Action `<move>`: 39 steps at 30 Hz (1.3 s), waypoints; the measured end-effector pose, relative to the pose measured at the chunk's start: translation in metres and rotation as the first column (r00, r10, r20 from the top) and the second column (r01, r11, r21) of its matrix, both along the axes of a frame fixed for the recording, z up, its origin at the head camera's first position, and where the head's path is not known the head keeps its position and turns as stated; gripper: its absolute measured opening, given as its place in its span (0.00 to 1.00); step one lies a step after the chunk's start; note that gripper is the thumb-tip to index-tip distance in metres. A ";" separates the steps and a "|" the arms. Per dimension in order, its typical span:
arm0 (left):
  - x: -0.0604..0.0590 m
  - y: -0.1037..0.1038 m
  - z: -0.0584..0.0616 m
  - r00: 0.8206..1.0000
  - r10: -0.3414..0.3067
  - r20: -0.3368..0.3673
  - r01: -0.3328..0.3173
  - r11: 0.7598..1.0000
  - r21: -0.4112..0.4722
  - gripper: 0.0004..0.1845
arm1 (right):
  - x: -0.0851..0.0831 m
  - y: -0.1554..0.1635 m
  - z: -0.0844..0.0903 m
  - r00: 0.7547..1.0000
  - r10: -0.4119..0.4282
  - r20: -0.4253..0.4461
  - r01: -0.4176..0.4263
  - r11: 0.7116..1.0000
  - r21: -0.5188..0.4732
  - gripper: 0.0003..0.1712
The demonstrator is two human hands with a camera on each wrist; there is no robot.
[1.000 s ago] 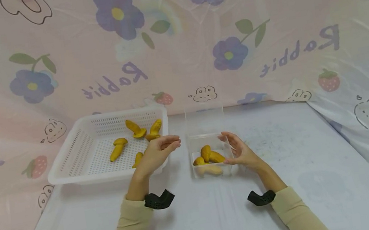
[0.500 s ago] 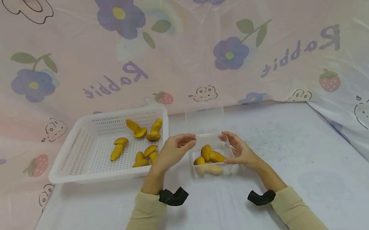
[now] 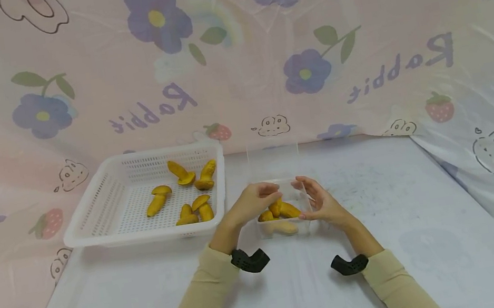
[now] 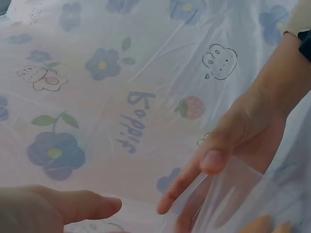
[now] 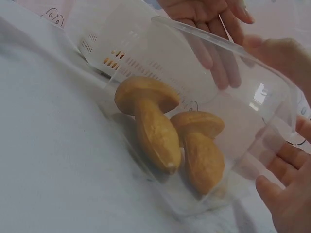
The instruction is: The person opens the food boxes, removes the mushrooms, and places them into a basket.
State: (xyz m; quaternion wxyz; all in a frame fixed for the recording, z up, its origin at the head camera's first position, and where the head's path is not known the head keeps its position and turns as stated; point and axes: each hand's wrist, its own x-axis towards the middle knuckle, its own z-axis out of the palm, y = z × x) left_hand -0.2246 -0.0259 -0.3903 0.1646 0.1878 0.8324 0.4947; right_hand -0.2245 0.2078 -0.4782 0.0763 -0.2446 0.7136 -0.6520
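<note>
A clear plastic box point(image 3: 308, 227) with several yellow-brown mushrooms point(image 3: 290, 210) in it stands on the table, its transparent lid point(image 3: 274, 160) raised at the back. My right hand point(image 3: 326, 206) grips the box's right side, the thumb at the front and fingers farther back. My left hand point(image 3: 253, 203) is over the box's left part, fingers loosely bent, just above the mushrooms; nothing shows in it. In the right wrist view two mushrooms point(image 5: 155, 131) are seen through the clear wall. The left wrist view shows the right thumb on the box's edge.
A white perforated basket point(image 3: 89, 220) stands left of the box, with several mushrooms point(image 3: 156, 201) lying in it. Its right wall is close to the left forearm. A patterned cloth point(image 3: 244, 69) hangs behind the white table point(image 3: 401, 194).
My left hand has moved right, from over the basket's right edge to over the box. The right hand stays on the box, and the mushrooms have not visibly shifted.
</note>
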 end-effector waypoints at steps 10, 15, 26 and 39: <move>-0.003 0.020 -0.006 0.988 0.092 0.125 -0.086 0.995 -0.049 0.31 | 0.000 0.001 0.001 1.000 -0.001 0.018 0.001 1.000 -0.003 0.55; -0.002 0.023 -0.006 0.980 0.126 0.156 -0.118 0.991 -0.059 0.33 | 0.001 0.000 0.002 1.000 -0.004 0.020 0.004 1.000 0.000 0.55; -0.003 0.025 -0.004 0.988 0.098 0.119 -0.075 0.980 -0.182 0.34 | 0.001 0.000 0.002 1.000 -0.017 0.008 0.017 0.999 0.029 0.52; -0.002 0.018 -0.006 0.997 -0.028 -0.070 0.022 0.996 -0.092 0.22 | 0.001 0.000 0.000 1.000 0.009 -0.008 -0.009 1.000 -0.013 0.52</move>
